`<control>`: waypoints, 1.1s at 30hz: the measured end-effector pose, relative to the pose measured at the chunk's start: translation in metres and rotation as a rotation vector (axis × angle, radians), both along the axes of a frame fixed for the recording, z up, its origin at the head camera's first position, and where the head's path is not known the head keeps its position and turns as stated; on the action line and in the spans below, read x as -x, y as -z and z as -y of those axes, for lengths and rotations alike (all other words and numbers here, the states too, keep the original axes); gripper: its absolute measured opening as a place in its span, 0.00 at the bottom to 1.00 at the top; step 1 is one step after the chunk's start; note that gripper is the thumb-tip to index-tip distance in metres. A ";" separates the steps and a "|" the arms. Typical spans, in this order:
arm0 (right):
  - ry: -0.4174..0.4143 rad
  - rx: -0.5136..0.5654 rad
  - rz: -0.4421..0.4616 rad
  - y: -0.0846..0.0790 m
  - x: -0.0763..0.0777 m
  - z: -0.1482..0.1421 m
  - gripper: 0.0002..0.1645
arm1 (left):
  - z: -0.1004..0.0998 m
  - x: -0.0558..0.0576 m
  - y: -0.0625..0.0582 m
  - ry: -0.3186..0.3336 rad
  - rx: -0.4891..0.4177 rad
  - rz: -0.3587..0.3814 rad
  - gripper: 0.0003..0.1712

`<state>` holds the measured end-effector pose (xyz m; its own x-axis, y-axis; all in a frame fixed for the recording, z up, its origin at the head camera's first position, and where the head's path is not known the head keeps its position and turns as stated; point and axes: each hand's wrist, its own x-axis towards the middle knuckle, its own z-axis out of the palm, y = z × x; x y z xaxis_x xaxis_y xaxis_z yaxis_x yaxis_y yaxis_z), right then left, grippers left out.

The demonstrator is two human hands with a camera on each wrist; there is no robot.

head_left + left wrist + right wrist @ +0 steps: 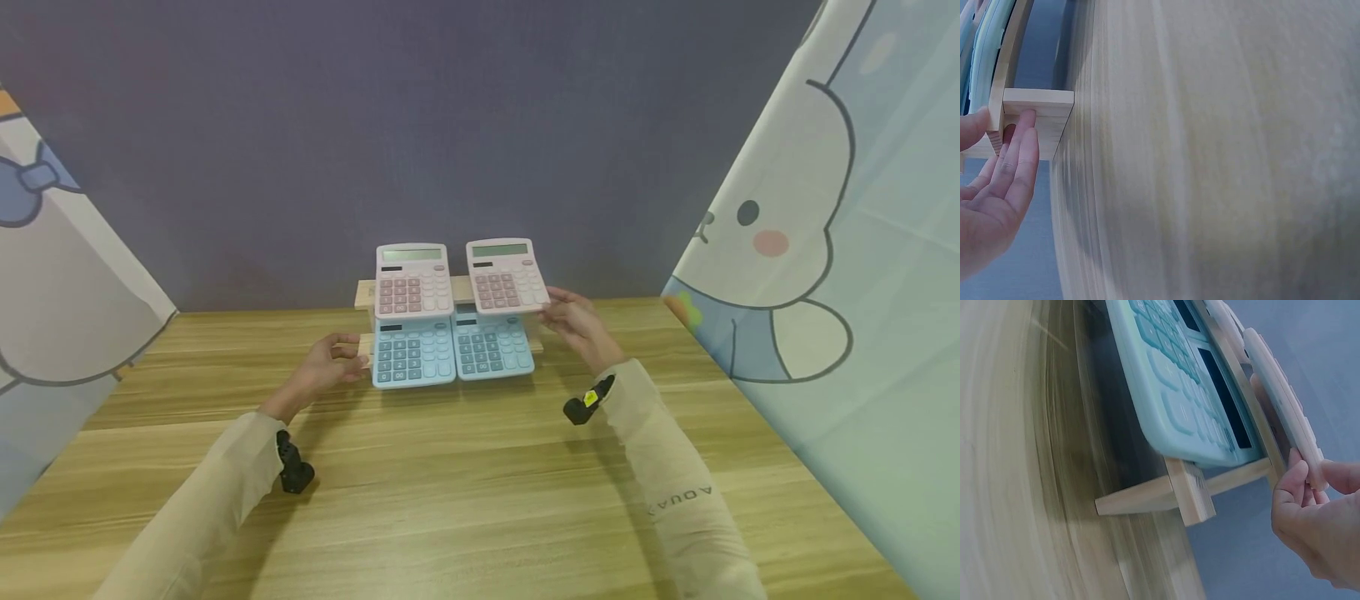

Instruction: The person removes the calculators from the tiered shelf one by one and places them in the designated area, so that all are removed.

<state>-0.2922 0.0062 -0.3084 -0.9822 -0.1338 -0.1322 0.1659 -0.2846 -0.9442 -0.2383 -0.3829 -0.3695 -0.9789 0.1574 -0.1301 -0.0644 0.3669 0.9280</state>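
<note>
A two-tier wooden stand (365,294) holds two blue calculators on its lower step and pink ones above. My right hand (573,323) pinches the lower right corner of the right pink calculator (506,275), which sits slightly tilted. In the right wrist view, thumb and fingers (1289,487) grip its edge. My left hand (330,362) holds the left end of the lower step, beside the left blue calculator (414,354). In the left wrist view the thumb (974,128) lies on one side of the board and the fingers on the other.
The left pink calculator (413,282) rests on the upper step, and the right blue calculator (493,346) on the lower. The stand is on a wood-grain table (450,483). A dark grey wall panel (450,125) rises behind; printed cartoon curtains (892,275) flank both sides.
</note>
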 end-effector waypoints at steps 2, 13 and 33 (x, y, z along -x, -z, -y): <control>-0.007 -0.003 0.009 -0.001 0.000 -0.003 0.35 | 0.001 0.000 0.000 0.002 -0.003 -0.001 0.34; -0.010 0.001 0.008 -0.002 -0.001 -0.017 0.35 | 0.000 0.000 0.000 -0.009 -0.012 0.004 0.34; -0.039 0.051 0.019 -0.006 -0.009 -0.048 0.35 | -0.001 -0.002 -0.002 -0.008 -0.003 -0.002 0.34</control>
<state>-0.2830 0.0544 -0.3023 -0.9734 -0.1788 -0.1432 0.1959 -0.3252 -0.9251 -0.2364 -0.3819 -0.3679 -0.9804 0.1495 -0.1280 -0.0659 0.3635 0.9292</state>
